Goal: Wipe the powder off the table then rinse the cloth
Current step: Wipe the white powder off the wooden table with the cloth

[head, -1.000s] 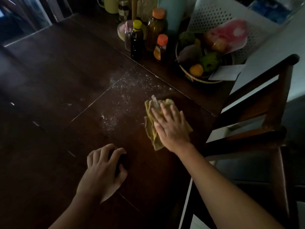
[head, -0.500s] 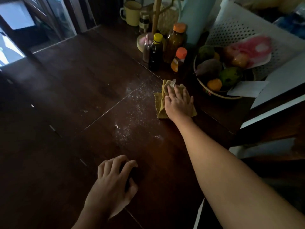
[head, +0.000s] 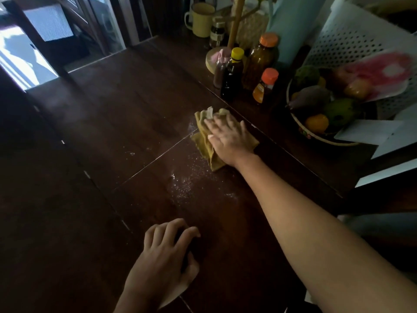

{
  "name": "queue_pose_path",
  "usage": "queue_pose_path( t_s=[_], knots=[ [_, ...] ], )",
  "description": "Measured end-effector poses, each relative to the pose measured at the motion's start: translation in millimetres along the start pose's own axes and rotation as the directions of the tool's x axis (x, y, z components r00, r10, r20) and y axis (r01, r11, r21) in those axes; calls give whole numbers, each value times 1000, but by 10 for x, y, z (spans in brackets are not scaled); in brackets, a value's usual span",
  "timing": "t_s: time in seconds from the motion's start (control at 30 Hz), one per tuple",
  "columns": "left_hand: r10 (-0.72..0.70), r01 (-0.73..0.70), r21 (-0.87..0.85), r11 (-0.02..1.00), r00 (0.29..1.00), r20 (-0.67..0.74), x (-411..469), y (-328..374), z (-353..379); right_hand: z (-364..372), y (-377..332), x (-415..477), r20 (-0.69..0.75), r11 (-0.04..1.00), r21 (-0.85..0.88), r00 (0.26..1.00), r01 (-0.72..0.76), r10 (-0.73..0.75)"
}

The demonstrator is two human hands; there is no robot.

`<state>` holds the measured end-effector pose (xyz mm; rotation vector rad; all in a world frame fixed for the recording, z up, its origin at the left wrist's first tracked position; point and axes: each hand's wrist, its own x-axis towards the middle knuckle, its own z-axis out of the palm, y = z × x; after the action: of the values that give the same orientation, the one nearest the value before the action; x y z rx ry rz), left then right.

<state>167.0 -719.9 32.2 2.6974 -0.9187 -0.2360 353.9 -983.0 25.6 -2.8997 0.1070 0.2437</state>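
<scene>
A yellow cloth (head: pixel 203 141) lies bunched on the dark wooden table (head: pixel 112 132). My right hand (head: pixel 228 136) presses flat on it with fingers spread, pointing left. White powder (head: pixel 182 186) is scattered on the table just in front of the cloth, with a few specks (head: pixel 130 153) further left. My left hand (head: pixel 164 260) rests near the table's front, fingers curled down on the wood, holding nothing I can see.
Sauce bottles (head: pixel 232 75) with yellow and orange caps stand just behind the cloth. A fruit bowl (head: pixel 325 141) sits at the right, a white perforated basket (head: pixel 352 41) behind it. A yellow mug (head: pixel 200 19) is at the back. White paper (head: pixel 365 132) lies by the bowl.
My right hand has pushed the cloth away from me and then leftward across the powder patch. The far powder is mostly gone. My left hand has stayed put.
</scene>
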Motion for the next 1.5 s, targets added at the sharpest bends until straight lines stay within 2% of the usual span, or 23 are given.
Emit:
queue_pose_path(
  t_s=[0.07, 0.13, 0.27, 0.33, 0.4, 0.47, 0.53, 0.63, 0.7, 0.73, 0.77, 0.8, 0.83, 0.87, 0.93, 1.0, 1.07, 1.13, 1.3, 1.37, 1.43, 1.5],
  knots=[
    [-2, 2, 1, 1000, 1000, 4, 7, 4, -4, 36, -111, -10, 27, 996, 18, 996, 86, -86],
    [-3, 3, -12, 1000, 1000, 0, 6, 4, -3, 16, -231, 151, 37, 996, 31, 995, 90, -91],
    [7, -8, -15, 1000, 999, -44, 11, -13, 20, -42, -516, 688, 12, 991, 52, 993, -121, 121],
    [12, -11, 19, 1000, 999, -51, 15, -14, 27, -50, -660, 902, 11, 982, 69, 984, -176, 176],
    [10, -9, 31, 999, 998, -59, 13, -14, 25, -87, -820, 1037, 51, 992, 48, 993, -114, 111],
    [11, -8, 34, 999, 998, -69, 15, -16, 21, -100, -1045, 1052, 136, 997, -6, 987, 82, -81],
    [14, -11, 51, 999, 997, -72, 19, -11, 2, -39, -1319, 899, 204, 942, -37, 925, 334, -320],
    [14, -10, 69, 998, 998, -58, 32, 8, -29, 236, -1700, 372, 246, 735, -98, 732, 671, -636],
    [4, -1, 68, 998, 999, -41, 33, 12, -39, 363, -1795, 35, 257, 593, -32, 580, 805, -773],
    [0, 3, 75, 997, 999, -35, 34, 15, -45, 373, -1777, -33, 263, 555, 29, 530, 831, -806],
    [-2, 5, 74, 997, 999, -34, 33, 18, -44, 355, -1741, -25, 265, 542, 48, 512, 839, -817],
    [-5, 7, 68, 998, 999, -36, 31, 19, -39, 325, -1694, 34, 252, 562, 20, 540, 827, -803],
    [-6, 8, 69, 998, 999, -39, 32, 21, -36, 283, -1643, 145, 243, 630, -17, 614, 777, -751],
    [-8, 11, 74, 997, 999, -38, 33, 24, -35, 248, -1583, 293, 226, 735, -35, 721, 678, -655],
    [-14, 17, 73, 997, 999, -40, 26, 28, -32, 134, -1451, 590, 172, 928, -16, 916, 372, -364],
    [-15, 19, 78, 997, 999, -52, 20, 23, -25, 59, -1275, 811, 105, 992, 9, 987, 124, -125],
    [-12, 15, 64, 998, 998, -60, 13, 20, -20, 26, -1069, 926, 64, 999, 32, 998, -17, 15],
    [-12, 16, 63, 998, 998, -59, 12, 13, -28, 18, -921, 926, 23, 995, 39, 996, -89, 89],
    [-46, 45, -32, 998, 998, -33, 22, 25, -38, 80, -717, 566, -12, 991, -2, 991, -137, 136],
    [-61, 60, -56, 997, 998, -13, 21, 25, -69, 86, -873, 467, 42, 988, -12, 987, -155, 155],
    [-59, 60, -80, 995, 998, 16, 30, 26, -89, 89, -1237, 412, 140, 997, 2, 987, -81, 80],
    [-64, 69, -91, 994, 996, 54, 35, 18, -90, 187, -1699, 268, 195, 986, -2, 968, 164, -161]
  ],
)
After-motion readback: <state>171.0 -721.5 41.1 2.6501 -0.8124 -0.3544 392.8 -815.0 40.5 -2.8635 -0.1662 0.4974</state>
